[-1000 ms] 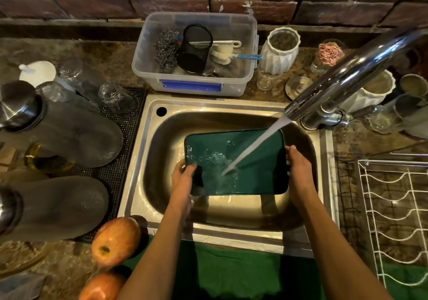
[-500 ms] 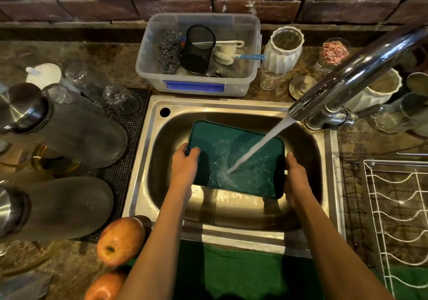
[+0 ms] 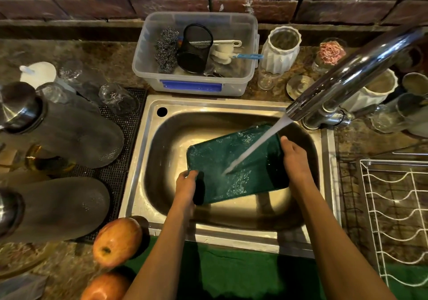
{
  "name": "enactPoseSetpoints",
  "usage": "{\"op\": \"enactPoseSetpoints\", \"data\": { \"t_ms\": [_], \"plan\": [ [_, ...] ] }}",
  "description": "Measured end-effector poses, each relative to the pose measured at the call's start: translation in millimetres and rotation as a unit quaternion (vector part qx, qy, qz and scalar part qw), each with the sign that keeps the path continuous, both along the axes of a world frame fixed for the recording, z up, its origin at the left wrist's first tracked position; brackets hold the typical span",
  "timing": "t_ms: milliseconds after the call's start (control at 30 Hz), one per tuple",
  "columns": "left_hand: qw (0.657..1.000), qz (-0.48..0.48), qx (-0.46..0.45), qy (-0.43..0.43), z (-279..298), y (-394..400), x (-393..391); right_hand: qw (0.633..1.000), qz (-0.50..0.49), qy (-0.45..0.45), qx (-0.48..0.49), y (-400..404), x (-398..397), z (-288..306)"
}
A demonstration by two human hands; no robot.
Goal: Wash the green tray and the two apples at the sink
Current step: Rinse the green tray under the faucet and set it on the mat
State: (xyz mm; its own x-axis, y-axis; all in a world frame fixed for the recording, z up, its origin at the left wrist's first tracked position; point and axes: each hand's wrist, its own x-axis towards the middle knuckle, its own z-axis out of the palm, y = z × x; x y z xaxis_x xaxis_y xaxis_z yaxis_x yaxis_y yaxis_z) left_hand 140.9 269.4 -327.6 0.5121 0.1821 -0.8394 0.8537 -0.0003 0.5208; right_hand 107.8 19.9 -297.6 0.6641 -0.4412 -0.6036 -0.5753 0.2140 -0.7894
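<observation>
The green tray (image 3: 222, 158) is held tilted inside the steel sink (image 3: 139, 172), its far right corner raised. Water from the chrome tap (image 3: 347, 79) streams onto its middle and splashes. My left hand (image 3: 186, 189) grips the tray's near left corner. My right hand (image 3: 295, 158) grips its right short edge. Two red-yellow apples lie on the counter at the sink's front left corner: one (image 3: 117, 242) beside the rim, the other (image 3: 104, 287) nearer me and partly cut off by the frame.
A clear plastic tub (image 3: 196, 84) with scourers and brushes stands behind the sink. Upturned glasses and two large bottles (image 3: 69, 135) fill the left mat. A white wire rack (image 3: 398, 218) is at the right. White pots stand by the tap. A green cloth (image 3: 243, 274) lies in front.
The tray has swung: its left end came toward me and its right end rose toward the tap. Both hands kept their hold and moved with it. Water keeps running.
</observation>
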Motion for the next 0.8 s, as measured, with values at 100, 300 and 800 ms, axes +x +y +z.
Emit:
{"op": "enactPoseSetpoints", "data": {
  "t_ms": [100,300,800],
  "plan": [
    [1.0,0.015,-0.02,0.008,-1,0,-4,0.999,0.016,-0.033,-0.01,4,-3,1],
    [0.998,0.042,-0.042,-0.037,1,3,-5,0.999,-0.004,-0.053,-0.007,6,-17,-10],
    [0.984,-0.04,0.016,-0.171,30,-4,37,0.99,-0.071,0.041,0.112,15,-36,-31]
  ]
}}
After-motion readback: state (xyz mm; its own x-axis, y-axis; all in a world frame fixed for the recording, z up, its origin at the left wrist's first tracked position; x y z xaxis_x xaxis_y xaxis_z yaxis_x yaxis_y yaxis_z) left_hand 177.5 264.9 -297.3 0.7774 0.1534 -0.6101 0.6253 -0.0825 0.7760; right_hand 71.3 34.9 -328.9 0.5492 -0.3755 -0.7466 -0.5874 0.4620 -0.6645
